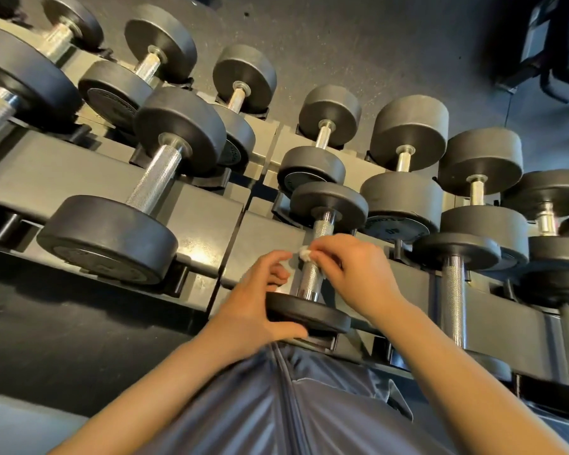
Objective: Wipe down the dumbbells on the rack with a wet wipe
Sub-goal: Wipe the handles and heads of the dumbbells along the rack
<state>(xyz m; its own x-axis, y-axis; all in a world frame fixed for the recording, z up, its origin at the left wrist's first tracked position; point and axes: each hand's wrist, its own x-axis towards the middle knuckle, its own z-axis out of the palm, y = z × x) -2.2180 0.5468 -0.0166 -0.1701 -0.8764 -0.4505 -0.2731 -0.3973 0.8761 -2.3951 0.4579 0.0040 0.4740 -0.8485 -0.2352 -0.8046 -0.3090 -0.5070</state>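
Both hands work one small dumbbell (319,257) at centre frame. Right hand (358,274) pinches a balled white wet wipe (304,253) against the knurled handle (312,274), fingers curled over it from 3 o'clock. Left hand (260,300) braces the near weight plate (309,311), thumb along its rim, fingers loosely curled toward the handle from 9 o'clock; looks like steadying, not a full grip. Handle's long axis runs 6-to-12 o'clock, slightly tilted, far plate (329,201) at 12. Wipe sits near mid-handle, so the next stroke likely runs along that axis, up or down. Right hand is the nearer one to the wipe. Rack (194,231) carries more dumbbells: big one (135,208) at 9 o'clock, another handle (454,290) just beside at 3 o'clock, well clear of the stroke. Far plate and near plate bound the travel. Grey garment (293,405) at 6 o'clock.
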